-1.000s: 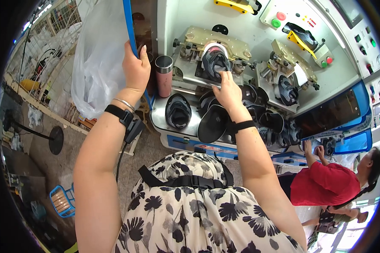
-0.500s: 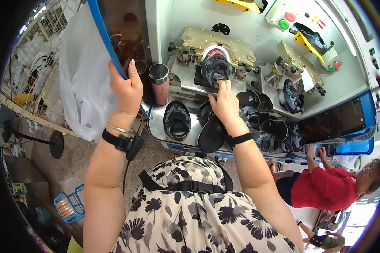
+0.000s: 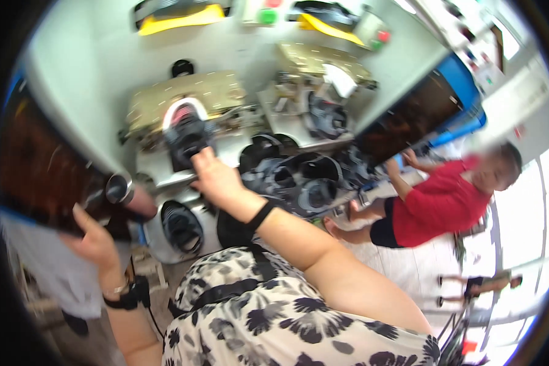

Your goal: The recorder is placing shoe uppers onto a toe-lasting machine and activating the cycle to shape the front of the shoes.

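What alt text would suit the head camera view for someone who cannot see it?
A person's right hand touches a dark shoe upper mounted on a machine, while the left hand grips a blue-edged panel. A seated person in red is nearby.

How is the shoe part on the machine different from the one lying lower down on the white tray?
The shoe part on the machine stands upright on its mount, with the right hand touching it; the shoe part on the tray lies flat, untouched. The mounted one has a white rim above it; the tray one does not. Both are dark.
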### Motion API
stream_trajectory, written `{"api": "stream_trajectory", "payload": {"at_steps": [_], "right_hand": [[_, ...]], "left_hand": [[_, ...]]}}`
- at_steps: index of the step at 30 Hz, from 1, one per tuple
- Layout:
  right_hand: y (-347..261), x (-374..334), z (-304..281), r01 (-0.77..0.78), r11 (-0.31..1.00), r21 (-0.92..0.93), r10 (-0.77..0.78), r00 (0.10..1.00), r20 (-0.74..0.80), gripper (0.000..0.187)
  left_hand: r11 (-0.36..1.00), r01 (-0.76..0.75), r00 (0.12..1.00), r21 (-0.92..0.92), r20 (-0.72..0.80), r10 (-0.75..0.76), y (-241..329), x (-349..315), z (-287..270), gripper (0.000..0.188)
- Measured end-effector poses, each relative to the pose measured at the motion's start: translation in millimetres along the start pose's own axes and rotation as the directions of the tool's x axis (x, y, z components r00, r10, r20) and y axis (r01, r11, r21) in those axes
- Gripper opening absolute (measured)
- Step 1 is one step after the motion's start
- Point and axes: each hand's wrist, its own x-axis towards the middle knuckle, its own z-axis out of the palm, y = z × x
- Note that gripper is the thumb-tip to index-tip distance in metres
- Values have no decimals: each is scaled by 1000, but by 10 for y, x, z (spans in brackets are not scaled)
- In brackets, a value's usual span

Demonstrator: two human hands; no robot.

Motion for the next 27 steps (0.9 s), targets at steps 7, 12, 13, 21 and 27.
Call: {"api": "stream_trajectory", "payload": {"at_steps": [7,12,13,21,27], "right_hand": [[63,-45,69,47,991,-125,-76,969,-234,47],[72,-17,121,40,991,-127,-73,961,-267,29],[60,-2,138,43,988,-147,-82,959,-271,29],[65,-32,147,31,994,-109,-60,960,-275,47],[57,-25,166,11,990,-139,-48,963,-265,47]], "left_hand": [[996,-56,998,-64,-45,53,-45,28,57,33],[993,-22,999,-115,-29,19,-160,21,91,31],[997,-56,998,-43,-36,55,-269,9,61,31],[996,-88,996,14,-26,88,-192,19,77,31],[997,-55,997,-48,-48,53,-229,-1,86,32]]}}
